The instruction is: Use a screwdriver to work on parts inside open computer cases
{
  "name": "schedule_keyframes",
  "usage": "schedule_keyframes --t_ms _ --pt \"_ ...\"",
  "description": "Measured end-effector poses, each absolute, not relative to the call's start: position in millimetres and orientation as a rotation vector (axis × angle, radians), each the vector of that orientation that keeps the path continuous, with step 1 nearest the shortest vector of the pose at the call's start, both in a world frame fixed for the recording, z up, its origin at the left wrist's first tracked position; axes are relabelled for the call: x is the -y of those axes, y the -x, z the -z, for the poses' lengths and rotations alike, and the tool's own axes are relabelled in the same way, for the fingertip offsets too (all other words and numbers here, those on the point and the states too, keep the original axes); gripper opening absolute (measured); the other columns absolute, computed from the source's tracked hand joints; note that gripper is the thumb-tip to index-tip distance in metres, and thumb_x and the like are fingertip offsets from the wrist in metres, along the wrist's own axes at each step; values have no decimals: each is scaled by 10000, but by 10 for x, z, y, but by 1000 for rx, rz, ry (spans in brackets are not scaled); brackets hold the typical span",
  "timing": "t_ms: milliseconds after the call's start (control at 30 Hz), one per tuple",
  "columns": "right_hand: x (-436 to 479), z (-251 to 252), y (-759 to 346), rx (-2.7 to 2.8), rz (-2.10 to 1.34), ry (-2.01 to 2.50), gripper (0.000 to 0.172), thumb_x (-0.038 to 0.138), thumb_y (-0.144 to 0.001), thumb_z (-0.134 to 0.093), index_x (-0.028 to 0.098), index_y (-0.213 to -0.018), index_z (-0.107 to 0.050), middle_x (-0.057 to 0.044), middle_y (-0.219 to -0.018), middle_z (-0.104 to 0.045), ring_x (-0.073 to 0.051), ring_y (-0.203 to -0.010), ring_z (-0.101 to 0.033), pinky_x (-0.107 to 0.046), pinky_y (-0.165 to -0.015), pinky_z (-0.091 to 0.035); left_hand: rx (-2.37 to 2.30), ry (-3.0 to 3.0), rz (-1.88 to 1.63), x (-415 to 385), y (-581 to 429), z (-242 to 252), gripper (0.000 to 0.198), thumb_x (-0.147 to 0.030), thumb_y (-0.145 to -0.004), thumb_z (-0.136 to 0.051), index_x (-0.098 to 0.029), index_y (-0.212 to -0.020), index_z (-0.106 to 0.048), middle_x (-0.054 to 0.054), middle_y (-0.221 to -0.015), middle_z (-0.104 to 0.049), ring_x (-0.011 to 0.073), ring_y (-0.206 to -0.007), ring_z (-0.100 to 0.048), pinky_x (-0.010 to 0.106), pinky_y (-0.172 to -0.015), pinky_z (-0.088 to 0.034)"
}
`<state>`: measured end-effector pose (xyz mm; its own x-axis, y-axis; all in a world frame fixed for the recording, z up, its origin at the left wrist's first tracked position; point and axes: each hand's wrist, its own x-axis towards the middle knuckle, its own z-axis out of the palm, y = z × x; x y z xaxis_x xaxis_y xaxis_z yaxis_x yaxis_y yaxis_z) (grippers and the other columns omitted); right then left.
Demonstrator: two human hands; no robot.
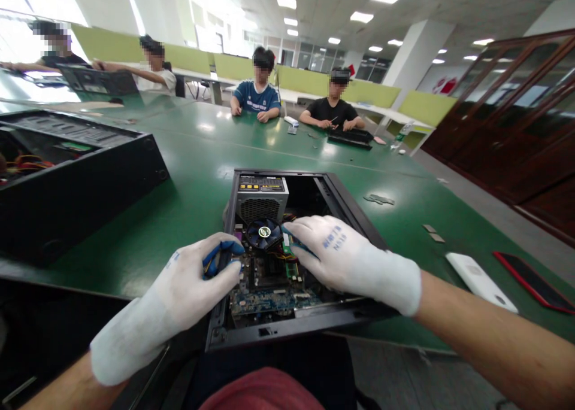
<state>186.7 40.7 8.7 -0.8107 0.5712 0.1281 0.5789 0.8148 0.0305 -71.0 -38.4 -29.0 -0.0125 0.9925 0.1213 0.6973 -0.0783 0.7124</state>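
An opened black computer case [354, 212] lies on its side in front of me. Inside are a power supply [263, 200], a round CPU fan [265, 233] and a blue motherboard [269, 301]. Both my hands wear white gloves with blue palms. At the case's left edge, my left hand [197, 275] has its fingers curled and its thumb apart, the tips close to the motherboard's port side. My right hand [335, 251] reaches in from the right, thumb and fingers around a green memory module [288, 242] beside the fan. Its fingertips are partly hidden.
Another black case [85, 200] with its wires showing stands at the left. On the green table [202, 152] to the right lie a white phone-like device [480, 281], a red-edged phone [534, 281] and small grey pieces [378, 200]. Several people sit across the table.
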Motion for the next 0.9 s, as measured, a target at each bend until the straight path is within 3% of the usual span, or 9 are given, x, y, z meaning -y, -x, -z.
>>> schedule_keyframes --t_ms 67,133,233,333,567,700,900 --pt "-605 -25 -1650 3039 61 907 324 199 -997 -476 115 -1275 -618 -154 -1194 -702 -245 -1082 -675 -362 -931 -494 -1745 -1801 -888 395 706 293 335 -477 -817 -593 -232 -1019 -700 -12 -890 -751 198 -789 -680 279 -732 -518" --pt "-745 32 -1443 3127 -14 965 313 214 -1009 -447 127 -1241 -637 -149 -1154 -726 -241 -1054 -705 -349 -906 -517 -1743 -1787 -900 403 704 297 336 -471 -817 -587 -228 -1020 -698 -9 -885 -750 199 -789 -677 279 -730 -520" --pt "-839 83 -1181 3220 -107 1085 370 401 -1023 -461 152 -1199 -671 -145 -1081 -759 -284 -1017 -736 -373 -847 -559 -1747 -1788 -890 406 704 308 333 -468 -824 -585 -230 -1030 -694 -12 -878 -745 197 -790 -673 278 -732 -519" --pt "-845 116 -973 3311 -33 1161 440 521 -943 -575 157 -1140 -722 -164 -1081 -766 -345 -1025 -740 -434 -813 -592 -1755 -1787 -883 399 705 322 348 -475 -829 -585 -232 -1055 -691 -9 -912 -750 198 -807 -674 278 -733 -522" --pt "-753 135 -784 3529 306 1021 257 188 -914 -570 161 -1099 -747 -169 -1133 -762 -351 -1012 -743 -518 -782 -597 -1773 -1796 -869 398 711 331 335 -455 -832 -599 -232 -1065 -692 -2 -960 -755 203 -852 -676 282 -770 -534" --pt "-733 82 -956 3473 431 879 229 238 -912 -595 160 -1050 -760 -155 -1109 -763 -331 -1004 -738 -485 -833 -560 -1752 -1788 -880 406 717 331 351 -459 -832 -594 -223 -1072 -693 8 -947 -755 207 -836 -673 290 -761 -542" --pt "-760 -59 -1288 3324 354 1131 266 304 -934 -556 170 -1026 -766 -126 -1045 -772 -277 -949 -743 -367 -787 -536 -1732 -1787 -907 398 712 330 337 -452 -832 -589 -219 -1049 -699 2 -905 -748 196 -798 -665 279 -734 -539"
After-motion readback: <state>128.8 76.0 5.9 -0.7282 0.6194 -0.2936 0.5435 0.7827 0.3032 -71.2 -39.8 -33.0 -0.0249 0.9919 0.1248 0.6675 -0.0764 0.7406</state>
